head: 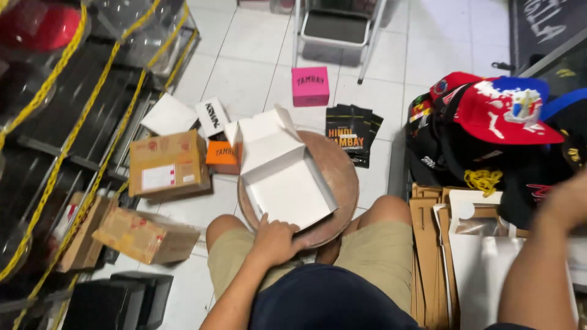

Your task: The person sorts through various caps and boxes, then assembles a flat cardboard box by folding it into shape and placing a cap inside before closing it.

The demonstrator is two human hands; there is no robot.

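Note:
An open white cardboard box (282,176) lies on a round brown wooden stool (340,177) between my knees, its lid flaps standing up at the far side. My left hand (275,239) rests on the near corner of the box and the stool's rim, fingers curled over the edge. My right hand (565,198) is raised at the right edge, blurred, over a pile of caps (489,131); whether it holds anything is not visible. A red, white and blue cap (507,110) tops that pile.
On the white tile floor lie a pink box (310,86), an orange box (222,153), black flat packets (353,131), brown parcels (166,164) and white flat cartons (169,115). Flattened cardboard and white bags (465,256) stand at my right. Dark shelving with yellow chain (92,140) fills the left. A step stool (336,30) stands ahead.

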